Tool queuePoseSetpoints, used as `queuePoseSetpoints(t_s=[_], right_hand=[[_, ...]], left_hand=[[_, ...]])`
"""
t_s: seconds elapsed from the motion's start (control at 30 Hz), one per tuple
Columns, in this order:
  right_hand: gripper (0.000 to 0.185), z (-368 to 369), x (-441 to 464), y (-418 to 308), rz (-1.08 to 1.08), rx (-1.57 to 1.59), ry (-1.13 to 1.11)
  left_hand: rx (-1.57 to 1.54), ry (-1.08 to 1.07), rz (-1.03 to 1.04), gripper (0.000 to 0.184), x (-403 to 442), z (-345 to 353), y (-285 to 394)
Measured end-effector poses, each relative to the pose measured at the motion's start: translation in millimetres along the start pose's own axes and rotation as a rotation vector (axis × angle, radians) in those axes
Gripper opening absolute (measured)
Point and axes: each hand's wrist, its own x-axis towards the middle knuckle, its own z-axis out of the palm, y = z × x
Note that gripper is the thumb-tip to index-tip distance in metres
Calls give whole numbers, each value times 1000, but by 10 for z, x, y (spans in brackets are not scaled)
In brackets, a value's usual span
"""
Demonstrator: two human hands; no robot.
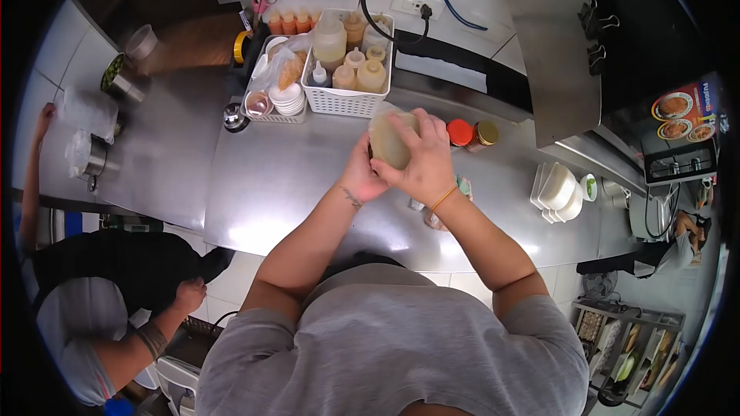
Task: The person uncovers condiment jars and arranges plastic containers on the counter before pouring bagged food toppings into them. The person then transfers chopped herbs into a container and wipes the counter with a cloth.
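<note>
Over the steel counter I hold up a round, pale, translucent tub, tilted so that its flat face shows. My left hand cups the tub from the left and below. Across its right side and upper edge lie the curled fingers of my right hand, with the thumb on the face. What is inside the tub I cannot make out. Behind my right hand stand a red-lidded jar and a gold-lidded jar. A small plastic packet lies partly hidden under my right wrist.
A white basket of squeeze bottles stands at the back, beside a smaller tray with cups and bags. A steel call bell sits left of them. White containers are stacked at right. A co-worker stands at left.
</note>
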Motion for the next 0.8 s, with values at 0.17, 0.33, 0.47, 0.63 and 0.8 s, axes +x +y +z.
queuePoseSetpoints(t_s=[0.17, 0.33, 0.47, 0.63, 0.8], right_hand=[[70, -191, 82, 98, -230, 159, -111], [72, -316, 184, 164, -416, 250, -382], [72, -388, 253, 174, -449, 238, -541], [66, -531, 349, 126, -574, 141, -748], [63, -521, 296, 186, -540, 83, -772]], left_hand=[[89, 40, -117, 47, -118, 146, 127], [224, 71, -277, 48, -144, 72, 254], [213, 35, -339, 47, -73, -83, 272], [145, -37, -418, 45, 65, -100, 231], [216, -74, -352, 45, 30, -129, 215]])
